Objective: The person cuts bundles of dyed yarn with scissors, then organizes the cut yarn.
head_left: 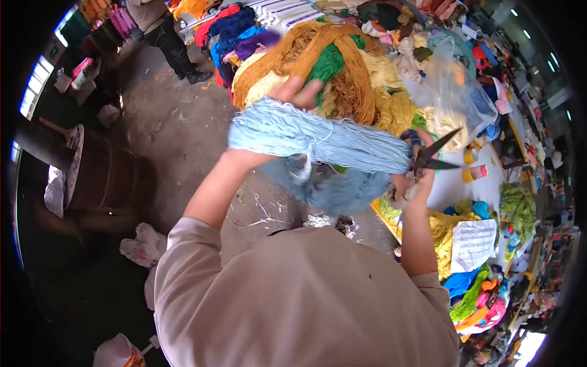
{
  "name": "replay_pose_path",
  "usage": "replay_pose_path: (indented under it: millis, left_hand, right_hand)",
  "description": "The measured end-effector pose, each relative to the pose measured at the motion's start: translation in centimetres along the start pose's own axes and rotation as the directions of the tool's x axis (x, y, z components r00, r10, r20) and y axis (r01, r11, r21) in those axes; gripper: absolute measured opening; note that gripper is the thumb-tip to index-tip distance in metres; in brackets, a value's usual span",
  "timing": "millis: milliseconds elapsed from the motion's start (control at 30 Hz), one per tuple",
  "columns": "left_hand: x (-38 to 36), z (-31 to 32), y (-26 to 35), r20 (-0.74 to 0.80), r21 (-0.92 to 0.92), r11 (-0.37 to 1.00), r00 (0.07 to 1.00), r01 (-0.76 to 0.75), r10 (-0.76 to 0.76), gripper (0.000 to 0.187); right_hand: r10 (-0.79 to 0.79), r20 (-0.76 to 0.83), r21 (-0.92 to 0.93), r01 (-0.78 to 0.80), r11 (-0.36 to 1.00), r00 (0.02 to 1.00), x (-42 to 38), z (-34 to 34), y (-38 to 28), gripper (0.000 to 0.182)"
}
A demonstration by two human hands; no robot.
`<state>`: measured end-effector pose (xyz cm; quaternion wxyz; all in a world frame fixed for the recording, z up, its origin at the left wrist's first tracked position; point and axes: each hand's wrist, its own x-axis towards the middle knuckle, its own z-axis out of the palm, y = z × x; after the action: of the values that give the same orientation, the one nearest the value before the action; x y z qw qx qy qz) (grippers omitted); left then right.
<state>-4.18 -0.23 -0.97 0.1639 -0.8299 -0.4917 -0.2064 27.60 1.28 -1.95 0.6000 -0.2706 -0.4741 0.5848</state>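
A light blue skein of yarn (330, 140) is stretched between my two hands, with a tie of thread round its middle. My left hand (293, 95) is inside the loop at the left end, its fingertips showing above the yarn, apart and blurred. At the right end my right hand (413, 177) holds the skein together with dark scissors (437, 156), whose blades point right and stand apart. Darker blue yarn (342, 191) hangs blurred below the skein.
Orange-brown and green skeins (330, 61) lie heaped ahead on a long table (443, 192) that runs down the right. A clear plastic bag (455, 79) and yellow yarn (443, 235) are there too. A rusty barrel (110, 174) stands left. A person (168, 40) stands at upper left.
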Motion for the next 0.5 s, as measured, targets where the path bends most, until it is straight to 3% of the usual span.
replay_pose_path:
  millis: [33, 67, 100, 133, 167, 200, 233, 267, 300, 367, 500]
  left_hand:
    - [-1.2, -0.1, -0.5, -0.067, -0.367, 0.928, 0.993, 0.07, -0.101, 0.094]
    - [-2.3, -0.3, -1.0, -0.089, -0.686, 0.721, 0.971, 0.101, -0.221, 0.109]
    - [-2.7, -1.2, -2.2, -0.163, -0.467, 0.882, 0.973, 0.072, -0.166, 0.141]
    - [-2.5, -1.3, -1.1, -0.145, -0.92, 0.391, 0.912, 0.019, -0.383, 0.139]
    - [-2.2, -1.3, 0.5, 0.018, -0.956, -0.257, 0.846, -0.142, -0.533, 0.138]
    - [-1.3, -1.6, 1.5, 0.03, -0.766, -0.544, 0.827, -0.342, -0.562, 0.115]
    - [-1.2, -0.7, 1.7, 0.028, -0.613, -0.68, 0.849, -0.403, -0.528, 0.097]
    - [-1.2, 0.2, 1.8, 0.018, -0.434, -0.785, 0.867, -0.441, -0.497, 0.081]
    - [-0.6, -1.1, 2.6, 0.175, -0.262, -0.843, 0.836, -0.47, -0.52, 0.057]
    - [-0.2, 0.5, 1.7, -0.045, -0.167, -0.893, 0.908, -0.418, -0.417, 0.055]
    - [0.5, 0.2, 2.2, -0.03, -0.153, -0.905, 0.918, -0.396, -0.397, 0.056]
  right_hand:
    - [-0.024, -0.008, -0.102, 0.023, 0.994, 1.0, -0.3, 0.2, -1.0, 0.048]
    - [-0.181, 0.139, -0.214, 0.208, 0.954, 0.974, -0.7, 1.0, -1.9, 0.049]
    - [-0.25, 0.169, -0.398, 0.298, 0.868, 0.953, -1.0, 0.7, -1.7, 0.053]
    - [-0.307, 0.213, -0.56, 0.373, 0.74, 0.928, -1.1, 0.1, -1.2, 0.058]
    - [-0.237, 0.248, -0.647, 0.342, 0.682, 0.939, -0.8, -2.4, 0.2, 0.068]
    - [-0.206, 0.3, -0.716, 0.362, 0.597, 0.932, -1.1, -1.8, 0.2, 0.068]
    - [-0.167, 0.349, -0.773, 0.384, 0.506, 0.922, -1.5, -1.2, 0.2, 0.068]
    - [-0.081, 0.337, -0.737, 0.316, 0.598, 0.938, -1.7, -1.3, 1.2, 0.071]
    - [-0.052, 0.363, -0.719, 0.315, 0.619, 0.93, -1.9, -1.4, 1.7, 0.073]
    - [-0.027, 0.392, -0.677, 0.309, 0.668, 0.919, -2.6, -1.5, 2.4, 0.076]
    - [0.005, 0.396, -0.713, 0.305, 0.631, 0.918, -3.3, -1.4, 3.0, 0.071]
